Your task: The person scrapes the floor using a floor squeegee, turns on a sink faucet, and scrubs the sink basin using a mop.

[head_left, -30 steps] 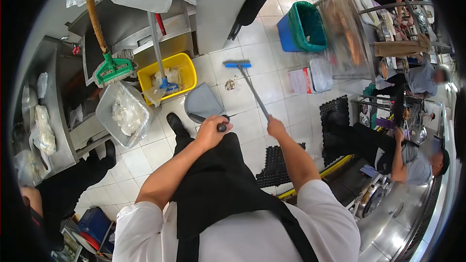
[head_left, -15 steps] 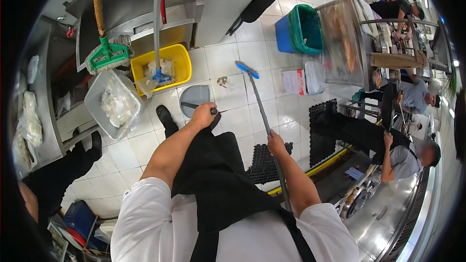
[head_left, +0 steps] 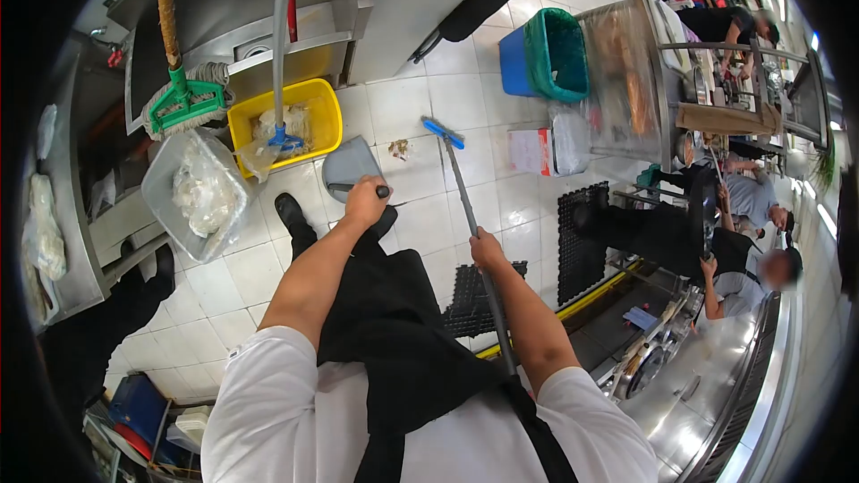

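Note:
My left hand [head_left: 365, 201] is wrapped round the dark handle of a grey dustpan [head_left: 351, 164], which rests on the floor tiles. Closed round the grey pole of a broom is my right hand [head_left: 488, 249]. The broom's blue head [head_left: 443, 132] is at the far end of the pole, at floor level. A small heap of debris [head_left: 399, 149] lies on the tiles between the dustpan and the broom head, apart from both.
A yellow bucket [head_left: 329, 114], a clear bin [head_left: 161, 188] and a green mop [head_left: 188, 105] stand left. Beyond are a green-lined blue bin [head_left: 562, 55] and a box [head_left: 529, 151]. Black mats [head_left: 583, 244] lie right, where a co-worker [head_left: 744, 282] holds a pan. Another person's legs show left.
The broom head has turned and shifted slightly left, and its pole has swung back beside my right arm. The dustpan has turned under my left hand. The co-worker at right has raised a pan.

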Demonstrator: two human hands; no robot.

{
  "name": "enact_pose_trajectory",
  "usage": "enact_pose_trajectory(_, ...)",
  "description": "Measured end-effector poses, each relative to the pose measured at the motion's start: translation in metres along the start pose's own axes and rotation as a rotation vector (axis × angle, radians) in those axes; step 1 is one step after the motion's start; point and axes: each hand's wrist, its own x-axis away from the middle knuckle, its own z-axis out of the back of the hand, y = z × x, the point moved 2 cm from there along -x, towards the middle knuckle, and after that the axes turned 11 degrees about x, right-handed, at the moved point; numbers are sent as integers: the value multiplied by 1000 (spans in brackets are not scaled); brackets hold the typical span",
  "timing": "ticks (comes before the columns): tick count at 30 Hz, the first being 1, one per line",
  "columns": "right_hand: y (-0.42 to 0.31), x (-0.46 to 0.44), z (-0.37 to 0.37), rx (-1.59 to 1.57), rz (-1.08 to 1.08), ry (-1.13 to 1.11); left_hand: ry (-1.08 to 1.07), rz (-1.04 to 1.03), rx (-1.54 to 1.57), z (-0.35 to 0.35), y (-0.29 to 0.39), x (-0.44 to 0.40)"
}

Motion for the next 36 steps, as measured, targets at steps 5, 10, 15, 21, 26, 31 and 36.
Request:
enact_pose_trajectory(5,2,-10,-14,248,169,-8,-188,91,-93,-15,-21,1)
enact_pose_trajectory(10,-6,35,-50,393,279,-19,-265,86,-123,-32,-37,4)
enact_pose_trajectory(15,-19,97,-75,141,282,-133,-262,44,-127,-42,-42,4)
enact_pose_trajectory(21,-17,149,-17,-416,14,-397,-301,105,-161,-16,-55,10)
enact_pose_trajectory(26,-17,110,7,-204,-4,-175,-218,94,-92,-1,-67,29)
enact_pose_trajectory(31,9,41,-46,150,186,-196,-233,113,-88,1,-62,37)
enact_pose_trajectory(36,-17,112,-81,318,347,-205,-256,147,-125,-4,-53,38)
